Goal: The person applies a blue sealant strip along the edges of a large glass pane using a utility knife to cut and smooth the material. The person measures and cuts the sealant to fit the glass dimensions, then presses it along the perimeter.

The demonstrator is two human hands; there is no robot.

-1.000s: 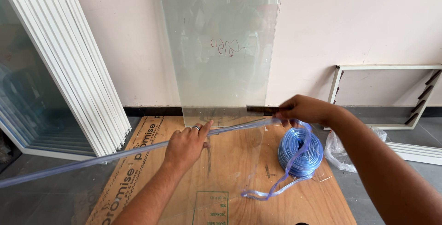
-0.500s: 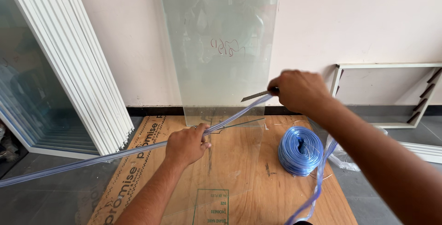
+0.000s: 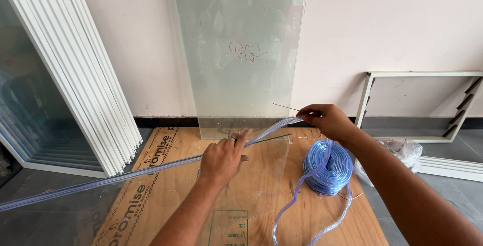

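Observation:
My left hand (image 3: 224,156) grips a clear bluish plastic strip (image 3: 126,174) that runs from the lower left up toward the right. My right hand (image 3: 327,121) pinches the strip's far end, just above a blue coil of the same strip (image 3: 328,167) lying on a plywood board (image 3: 166,150). A loose length hangs from my right hand and curls past the coil. A second glass sheet (image 3: 251,195) lies flat on the board under my hands. A tall glass pane (image 3: 239,55) leans upright against the wall behind.
White framed window panels (image 3: 75,75) lean stacked against the wall at left. A white frame (image 3: 417,105) stands on the floor at right, with a crumpled clear plastic bag (image 3: 402,153) in front of it. The floor is grey tile.
My right hand rose and then came back down toward the coil, still pinching the strip's end. My left hand stayed on the strip and shifted slightly right.

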